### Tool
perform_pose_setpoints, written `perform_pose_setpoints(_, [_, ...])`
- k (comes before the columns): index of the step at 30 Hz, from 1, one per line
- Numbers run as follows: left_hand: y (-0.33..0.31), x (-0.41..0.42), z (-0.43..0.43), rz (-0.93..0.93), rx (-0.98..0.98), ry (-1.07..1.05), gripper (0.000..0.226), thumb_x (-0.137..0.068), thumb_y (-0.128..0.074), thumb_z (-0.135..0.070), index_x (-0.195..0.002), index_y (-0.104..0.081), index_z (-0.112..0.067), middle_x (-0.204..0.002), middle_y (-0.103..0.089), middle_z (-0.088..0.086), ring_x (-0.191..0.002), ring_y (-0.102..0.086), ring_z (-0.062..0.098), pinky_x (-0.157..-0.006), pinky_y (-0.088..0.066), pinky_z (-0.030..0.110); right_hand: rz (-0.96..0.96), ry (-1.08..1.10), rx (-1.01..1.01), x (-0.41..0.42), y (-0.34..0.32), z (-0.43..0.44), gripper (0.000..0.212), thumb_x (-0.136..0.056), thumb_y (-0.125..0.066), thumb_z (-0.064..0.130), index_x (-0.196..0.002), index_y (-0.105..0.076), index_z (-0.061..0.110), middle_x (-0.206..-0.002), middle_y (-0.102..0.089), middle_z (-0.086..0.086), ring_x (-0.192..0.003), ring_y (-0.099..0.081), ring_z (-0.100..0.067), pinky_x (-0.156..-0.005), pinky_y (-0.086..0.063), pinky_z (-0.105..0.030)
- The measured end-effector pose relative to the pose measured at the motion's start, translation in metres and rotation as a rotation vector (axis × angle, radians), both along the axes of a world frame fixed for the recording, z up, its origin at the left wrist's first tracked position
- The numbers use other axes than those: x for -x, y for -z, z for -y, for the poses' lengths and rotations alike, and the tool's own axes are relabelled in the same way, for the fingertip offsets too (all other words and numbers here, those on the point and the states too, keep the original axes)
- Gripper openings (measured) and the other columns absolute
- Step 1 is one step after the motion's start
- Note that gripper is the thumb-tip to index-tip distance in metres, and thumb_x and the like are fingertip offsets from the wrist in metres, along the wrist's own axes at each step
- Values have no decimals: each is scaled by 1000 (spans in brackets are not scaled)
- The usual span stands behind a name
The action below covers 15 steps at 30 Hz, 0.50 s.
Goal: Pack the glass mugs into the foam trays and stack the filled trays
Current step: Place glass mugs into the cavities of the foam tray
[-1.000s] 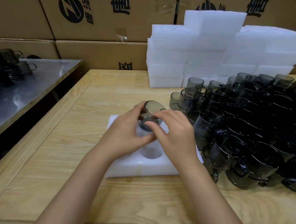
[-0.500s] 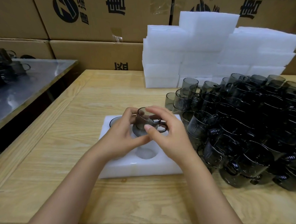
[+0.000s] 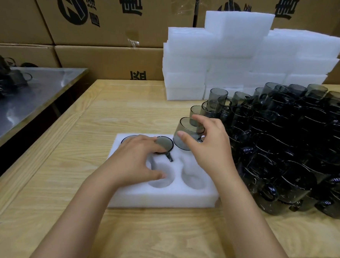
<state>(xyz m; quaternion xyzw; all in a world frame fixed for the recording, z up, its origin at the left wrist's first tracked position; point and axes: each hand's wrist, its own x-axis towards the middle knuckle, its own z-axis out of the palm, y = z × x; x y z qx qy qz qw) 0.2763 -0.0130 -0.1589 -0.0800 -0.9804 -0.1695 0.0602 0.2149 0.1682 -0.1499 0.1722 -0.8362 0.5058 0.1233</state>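
Gripping smoky glass mug [image 3: 186,126] over foam tray [image 3: 164,198]

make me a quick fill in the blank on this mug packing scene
The left hand rests on the seated mug while the right hand grips the tilted mug, not yet in a ____ of the foam tray.
The two front pockets in view are ____.
The loose mugs are piled on the tray's ____ side.
The table is made of ____.
Missing words: pocket, empty, right, wood.

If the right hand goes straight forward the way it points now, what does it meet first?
Likely the loose mugs standing just beyond the right hand and its mug, though depth is unclear.
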Motion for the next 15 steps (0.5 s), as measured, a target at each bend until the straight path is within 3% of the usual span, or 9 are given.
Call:
perform_pose_setpoints(3, [-1,-4,7,-33,-58,-41,46,-68,-79,-48,-111,-68,-38,-104,-51,-23,-128,-37,1,-101,-30,26,18,2,-24,3,1,0,57,-77,-71,44,-129,-55,26,-109,-43,6,-98,-48,-8,-83,-38,-15])
perform_pose_setpoints(6, [-2,-5,10,-37,-57,-83,42,-66,-77,-55,-105,-70,-41,-105,-45,-11,-126,-39,0,-102,-30,26,50,-4,-31,4,3,0,59,-75,-71,49,-127,-56,26,-105,-41,6,-95,-47,-8,-74,-32,-3])
perform_pose_setpoints(9, [-4,-6,8,-14,-63,-93,40,-65,-78,-55,-102,-70,-41,-104,-43,-10,-125,-40,1,-103,-31,28,65,-20,-48,4,5,1,60,-72,-72,51,-126,-55,28,-106,-40,5,-95,-44,-5,-69,-29,5])
perform_pose_setpoints(15, [-8,-8,6,15,-33,-157,36,-61,-80,-53,-94,-71,-41,-101,-43,-10,-119,-46,11,-93,-33,26,87,-59,-90,2,5,1,57,-70,-75,47,-121,-56,30,-104,-39,8,-113,-42,-14,-87,-34,-20])
